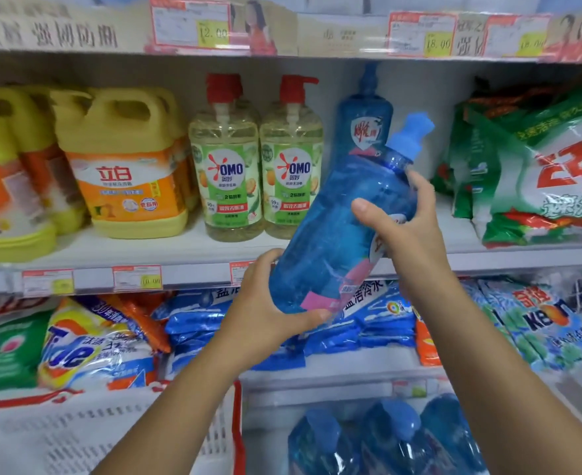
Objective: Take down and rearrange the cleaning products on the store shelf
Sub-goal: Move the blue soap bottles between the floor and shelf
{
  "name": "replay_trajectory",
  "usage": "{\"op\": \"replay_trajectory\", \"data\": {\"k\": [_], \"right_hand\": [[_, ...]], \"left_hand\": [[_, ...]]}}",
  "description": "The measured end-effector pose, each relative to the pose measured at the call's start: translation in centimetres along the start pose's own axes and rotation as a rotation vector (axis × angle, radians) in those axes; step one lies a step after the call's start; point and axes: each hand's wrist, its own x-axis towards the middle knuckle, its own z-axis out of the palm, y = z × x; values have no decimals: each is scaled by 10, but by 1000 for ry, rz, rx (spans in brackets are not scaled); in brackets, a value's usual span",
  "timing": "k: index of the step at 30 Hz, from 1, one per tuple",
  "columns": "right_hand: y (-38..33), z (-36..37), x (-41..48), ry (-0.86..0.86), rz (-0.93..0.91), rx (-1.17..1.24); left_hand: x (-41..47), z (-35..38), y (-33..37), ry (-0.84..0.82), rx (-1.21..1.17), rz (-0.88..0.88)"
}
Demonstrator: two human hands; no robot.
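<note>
blue bottle [334,234]: clear blue plastic, lighter blue cap, pink-and-white label. it is tilted, cap up and to the right, base low and left, in front of the shelf [180,250] edge. my left hand [269,303] grips its base, my right hand [399,217] its upper body. second blue bottle [363,125] stands upright on the shelf just behind it.

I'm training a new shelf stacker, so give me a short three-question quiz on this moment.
1. True or false: the tilted translucent blue plastic bottle stands on the white shelf.
2. Which hand has its grip at that bottle's base? A) left hand B) right hand C) neither
3. Fill in: the two clear plastic pump bottles have ___ pump tops.
Key: 1 false, both hands hold it; 2 A, right hand grips higher; 3 red.
</note>
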Motion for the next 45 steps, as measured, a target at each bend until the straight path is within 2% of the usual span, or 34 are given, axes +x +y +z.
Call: {"op": "replay_trajectory", "data": {"k": [4,7,11,14,17,19,22,27,31,35,38,41,45], "right_hand": [[7,-6,0,-106,58,150],[8,-8,-1,-232,86,160],[13,-1,0,-257,135,96],[14,0,2,-233,129,-13],[14,-6,1,-207,127,47],[13,-10,0,-168,116,124],[9,-14,-2,-191,108,165],[12,-21,-6,-284,182,272],[12,-14,-12,-343,196,213],[9,-3,-11,-148,88,27],[8,-8,-11,-78,-7,42],[4,-17,-8,-100,-29,105],[1,-24,-5,-216,-19,131]], "left_hand": [[0,-22,1,-306,-260,-134],[1,-27,-5,-411,-405,-179],[-5,-25,-4,-359,-344,-143],[-11,-8,7,-134,-215,-61],[-10,3,16,49,-47,63],[-7,3,15,24,56,64],[0,-5,13,-130,75,-10],[4,-21,-1,-320,-302,-146],[-1,-18,-5,-187,-242,-169],[-4,-4,10,15,-114,-54],[-5,3,23,103,46,32],[-1,-3,19,0,11,4],[0,-13,15,-282,-143,-89]]}}
